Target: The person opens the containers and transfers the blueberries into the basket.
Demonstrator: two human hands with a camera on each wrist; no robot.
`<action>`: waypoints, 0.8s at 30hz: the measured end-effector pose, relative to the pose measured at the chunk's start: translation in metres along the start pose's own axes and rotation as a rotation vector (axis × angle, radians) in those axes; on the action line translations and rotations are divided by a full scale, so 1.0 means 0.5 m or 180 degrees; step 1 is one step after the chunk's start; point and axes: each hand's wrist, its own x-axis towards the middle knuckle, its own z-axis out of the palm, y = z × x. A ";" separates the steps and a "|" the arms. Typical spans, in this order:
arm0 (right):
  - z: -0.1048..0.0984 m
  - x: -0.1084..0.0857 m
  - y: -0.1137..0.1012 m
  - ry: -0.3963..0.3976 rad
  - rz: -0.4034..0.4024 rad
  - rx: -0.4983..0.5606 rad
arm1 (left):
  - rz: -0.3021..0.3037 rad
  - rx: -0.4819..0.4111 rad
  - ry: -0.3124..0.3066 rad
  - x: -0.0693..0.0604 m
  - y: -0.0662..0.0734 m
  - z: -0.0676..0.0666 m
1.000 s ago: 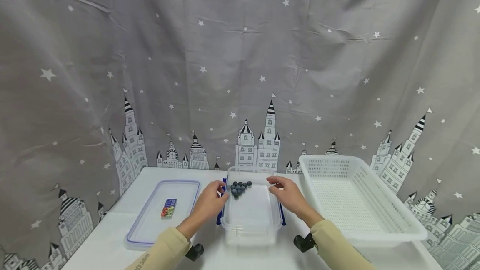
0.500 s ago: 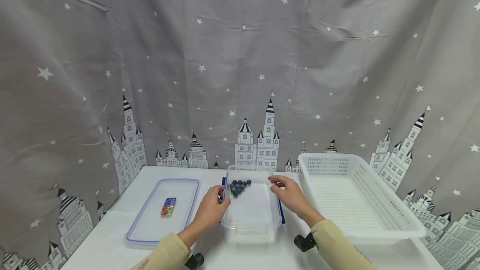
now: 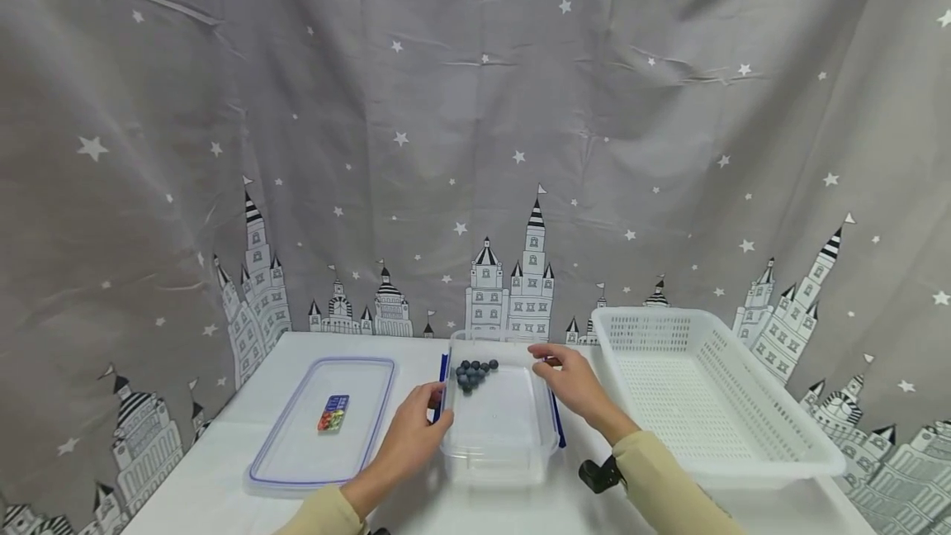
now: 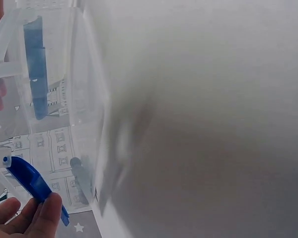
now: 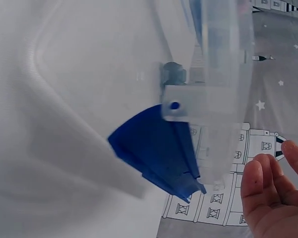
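Note:
A clear plastic container [image 3: 498,423] with blue side latches stands mid-table, uncovered. Dark blueberries [image 3: 473,375] cluster at its far left inside. My left hand [image 3: 418,428] is at the container's left side, thumb near the rim. In the left wrist view its fingertips touch the blue latch [image 4: 32,181], which hangs swung out. My right hand [image 3: 574,382] hovers by the right rim, fingers loosely bent with nothing between them. The right wrist view has another lowered blue latch [image 5: 156,151], apart from that hand's fingers [image 5: 252,183].
A clear lid with a blue-violet seal [image 3: 297,456] lies at left, bearing a small colourful label [image 3: 333,414]. At right sits a white perforated basket [image 3: 687,386]. A grey castle-print curtain [image 3: 416,106] hangs behind the white table [image 3: 223,444].
The left hand has shifted slightly down along the container's left side, nearer to me. My right hand stays about where it was. Container and blueberries keep their places.

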 end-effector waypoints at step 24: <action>0.016 0.090 -0.102 -0.0961 0.0092 -0.0071 | 0.0005 0.0050 0.0012 -0.005 0.001 0.004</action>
